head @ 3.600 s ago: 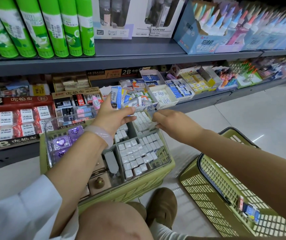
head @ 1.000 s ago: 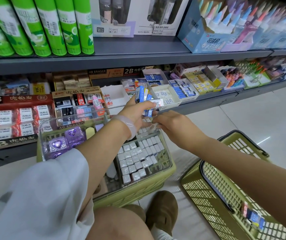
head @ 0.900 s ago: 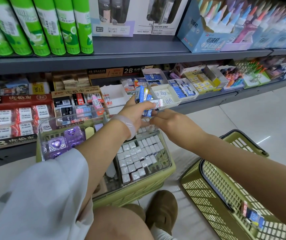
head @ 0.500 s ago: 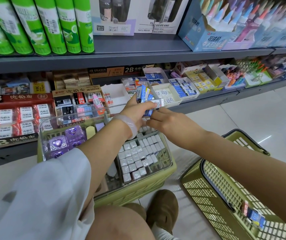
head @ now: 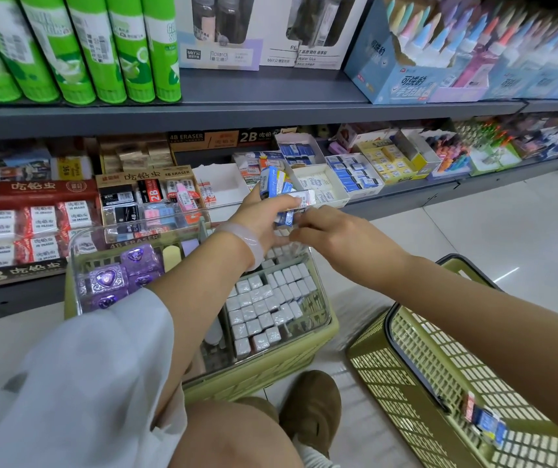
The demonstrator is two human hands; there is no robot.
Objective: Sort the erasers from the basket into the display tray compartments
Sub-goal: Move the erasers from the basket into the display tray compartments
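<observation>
My left hand (head: 257, 221) grips a bunch of blue-and-white boxed erasers (head: 279, 190) above the far end of the clear display tray (head: 78, 251). My right hand (head: 331, 231) reaches in from the right and pinches the lowest eraser of the bunch (head: 286, 218). The tray rests on a green basket (head: 271, 369); its right compartments hold several small white wrapped erasers (head: 271, 298), its left one purple heart erasers (head: 108, 278). A second green basket (head: 439, 376) stands at the right with a few blue boxed erasers (head: 483, 420) left inside.
Shop shelves run behind the tray, with red 2B eraser boxes (head: 27, 224) at the left and open white eraser boxes (head: 318, 187) just beyond my hands. Green bottles (head: 78, 45) stand on the upper shelf. My knee and brown shoe (head: 308, 407) are below, on a tiled floor.
My right hand has moved up from beside the tray to the bunch in my left hand and now pinches its lowest eraser. My left hand has stayed nearly still.
</observation>
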